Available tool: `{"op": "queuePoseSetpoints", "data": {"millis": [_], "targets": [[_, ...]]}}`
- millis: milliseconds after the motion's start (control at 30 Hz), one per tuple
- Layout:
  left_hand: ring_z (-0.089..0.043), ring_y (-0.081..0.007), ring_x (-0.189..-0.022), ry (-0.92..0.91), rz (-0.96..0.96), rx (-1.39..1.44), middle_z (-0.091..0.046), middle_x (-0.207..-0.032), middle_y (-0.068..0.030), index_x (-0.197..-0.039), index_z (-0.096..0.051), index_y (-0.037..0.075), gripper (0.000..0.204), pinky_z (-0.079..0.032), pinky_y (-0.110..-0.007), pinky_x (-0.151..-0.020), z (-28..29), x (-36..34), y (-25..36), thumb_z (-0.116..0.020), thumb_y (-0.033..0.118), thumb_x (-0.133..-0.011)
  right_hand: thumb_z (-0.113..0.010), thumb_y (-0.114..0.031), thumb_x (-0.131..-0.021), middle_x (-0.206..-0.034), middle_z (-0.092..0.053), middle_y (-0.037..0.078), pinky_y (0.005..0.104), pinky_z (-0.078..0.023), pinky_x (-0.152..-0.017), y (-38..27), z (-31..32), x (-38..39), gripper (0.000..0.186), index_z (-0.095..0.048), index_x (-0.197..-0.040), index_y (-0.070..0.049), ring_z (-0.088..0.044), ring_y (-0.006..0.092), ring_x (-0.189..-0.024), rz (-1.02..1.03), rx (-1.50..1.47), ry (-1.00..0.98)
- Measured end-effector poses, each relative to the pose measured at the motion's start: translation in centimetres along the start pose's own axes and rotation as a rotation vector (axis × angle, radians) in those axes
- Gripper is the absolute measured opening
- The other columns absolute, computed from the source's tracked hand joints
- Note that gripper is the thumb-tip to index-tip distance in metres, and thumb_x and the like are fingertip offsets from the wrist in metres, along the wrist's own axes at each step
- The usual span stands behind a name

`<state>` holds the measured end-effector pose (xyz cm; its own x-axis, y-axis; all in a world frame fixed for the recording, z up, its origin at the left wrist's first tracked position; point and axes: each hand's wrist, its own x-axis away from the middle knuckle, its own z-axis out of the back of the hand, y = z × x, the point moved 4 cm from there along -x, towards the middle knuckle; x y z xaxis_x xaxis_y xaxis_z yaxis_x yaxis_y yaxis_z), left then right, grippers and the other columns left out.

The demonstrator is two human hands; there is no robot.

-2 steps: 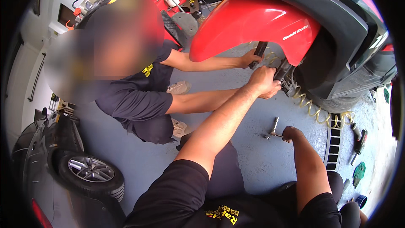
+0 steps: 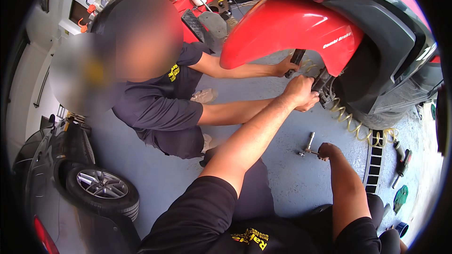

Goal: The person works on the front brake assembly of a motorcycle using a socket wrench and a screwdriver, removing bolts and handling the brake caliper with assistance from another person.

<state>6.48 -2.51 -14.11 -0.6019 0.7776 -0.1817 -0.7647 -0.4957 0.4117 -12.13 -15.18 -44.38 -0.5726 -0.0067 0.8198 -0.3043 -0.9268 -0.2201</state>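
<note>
Here, your left hand (image 2: 302, 93) is wrapped on a black fork leg (image 2: 321, 79), your right hand (image 2: 330, 151) on a metal socket tool (image 2: 309, 145).
Left: you have the fingers curled around the leg's lower end, below the red fender's (image 2: 292, 23) lower edge. Right: you clasp the tool's handle end, left of the drain grate's (image 2: 368, 160) left edge; contact with the blue floor (image 2: 292, 183) cannot be told. A co-worker's hand (image 2: 285, 66) grasps the other fork leg (image 2: 296, 57).

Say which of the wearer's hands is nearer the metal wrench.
Right. The right hand is at the metal wrench; the left hand is farther off, at the fork leg.
</note>
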Motion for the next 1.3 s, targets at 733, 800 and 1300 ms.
{"op": "queuePoseSetpoints", "data": {"millis": [733,800,1300], "targets": [[-0.068,-0.0396,-0.085,-0.012,0.086,0.045,-0.068,-0.085,-0.0241,-0.095,-0.062,-0.003,0.042,-0.056,-0.046,-0.075,1.4,0.4,0.9,-0.075,0.031,-0.075,-0.064,-0.016,-0.087,-0.084,-0.074,0.007,0.0331,-0.057,-0.062,1.2,-0.2,-0.1,0.016,-0.074,-0.096,-0.007,-0.071,0.0172,-0.070,-0.009,0.012,-0.026],[-0.068,-0.0398,-0.086,0.007,0.051,0.052,-0.068,-0.088,-0.0241,-0.096,-0.062,-0.004,0.043,-0.055,-0.047,-0.077,1.1,1.0,0.2,-0.075,0.031,-0.074,-0.065,-0.016,-0.087,-0.084,-0.074,0.007,0.0331,-0.057,-0.062,-0.2,0.0,0.2,0.016,-0.074,-0.096,-0.007,-0.071,0.0172,-0.070,-0.012,0.000,-0.022],[-0.068,-0.0393,-0.087,-0.027,0.035,-0.072,-0.069,-0.086,-0.0234,-0.094,-0.062,0.000,0.040,-0.055,-0.047,-0.077,0.3,-0.7,0.6,-0.071,0.035,-0.078,-0.070,-0.008,-0.072,-0.103,-0.072,0.015,0.0416,-0.057,-0.082,-0.9,2.3,2.5,0.027,-0.074,-0.099,-0.007,-0.069,0.0296,-0.099,-0.024,0.023,0.089]]}}
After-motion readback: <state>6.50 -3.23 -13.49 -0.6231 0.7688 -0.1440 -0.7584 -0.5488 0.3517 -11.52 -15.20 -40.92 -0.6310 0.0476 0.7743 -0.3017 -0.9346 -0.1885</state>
